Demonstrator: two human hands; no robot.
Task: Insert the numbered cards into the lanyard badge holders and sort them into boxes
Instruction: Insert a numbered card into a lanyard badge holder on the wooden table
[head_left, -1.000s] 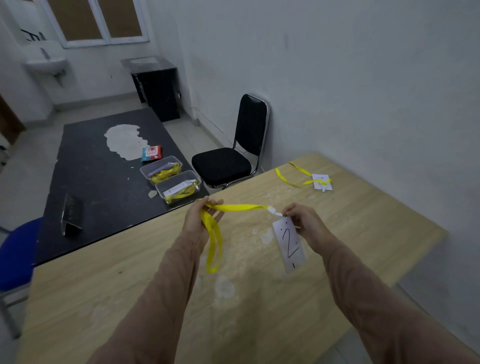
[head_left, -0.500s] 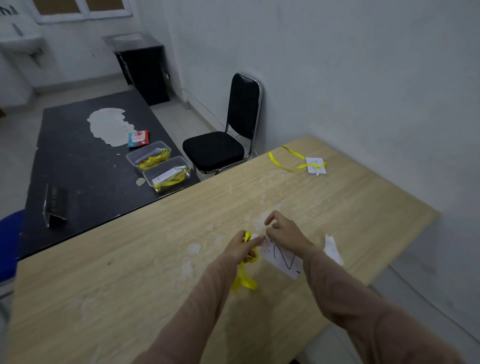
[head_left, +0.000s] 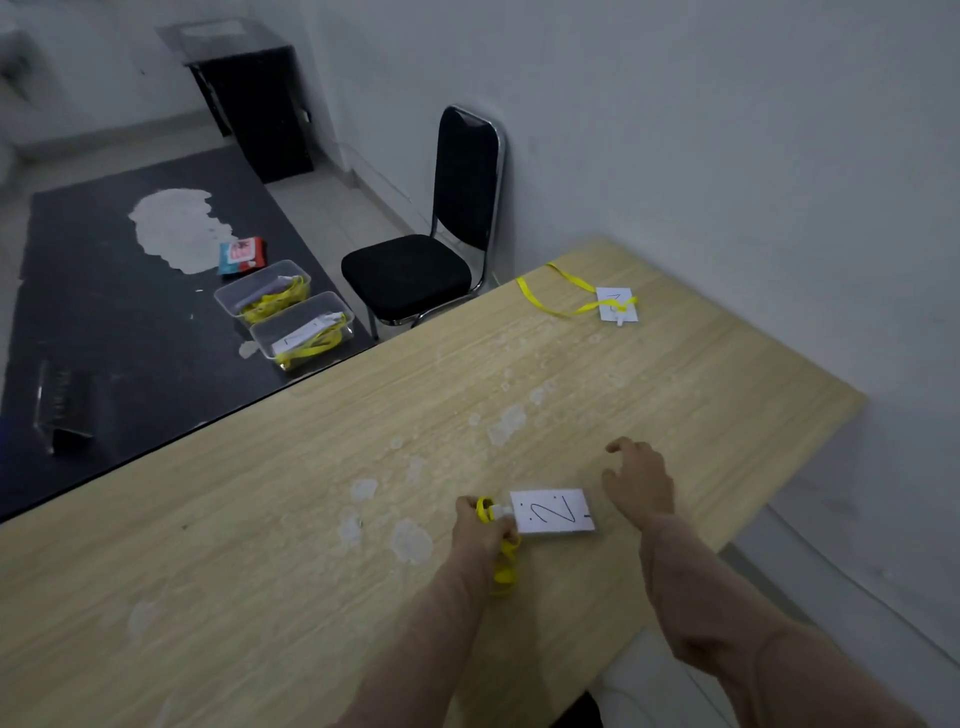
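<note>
gripping the bunched yellow lanyard (head_left: 505, 573) close to its clip, the left hand (head_left: 483, 529) rests on the wooden desk (head_left: 249, 530), fingers (head_left: 469, 512) curled round the strap. the badge holder (head_left: 584, 524), with the card (head_left: 548, 512) marked 2 inside, lies flat just right of that hand. the right hand (head_left: 641, 486) is just beside the holder's other end, fingers loosely bent, holding nothing. a second lanyard (head_left: 558, 312) with its card lies near the desk's far edge. two clear boxes (head_left: 262, 297) holding lanyards stand on the black desk (head_left: 104, 312).
</note>
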